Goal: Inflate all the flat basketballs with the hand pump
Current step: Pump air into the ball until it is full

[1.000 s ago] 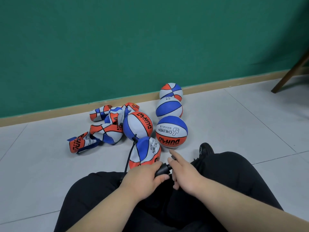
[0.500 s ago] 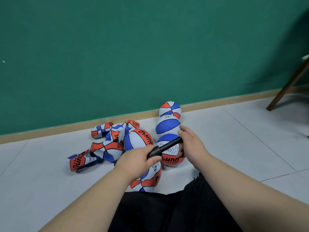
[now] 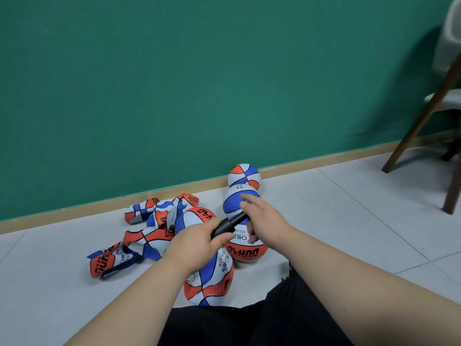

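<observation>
A: Holding what, those hands?
B: The left hand [image 3: 197, 243] has its grip clenched round the barrel of the black pump [image 3: 229, 224]; the right hand [image 3: 264, 223] grasps the handle end, forefinger pointing out.
A: And the balls?
B: On the floor [image 3: 349, 221] by the green wall [image 3: 174, 96]. The nearest ball [image 3: 212, 278] lies under the left hand, round balls [image 3: 244, 176] behind, flat balls [image 3: 139, 245] heaped leftward.
</observation>
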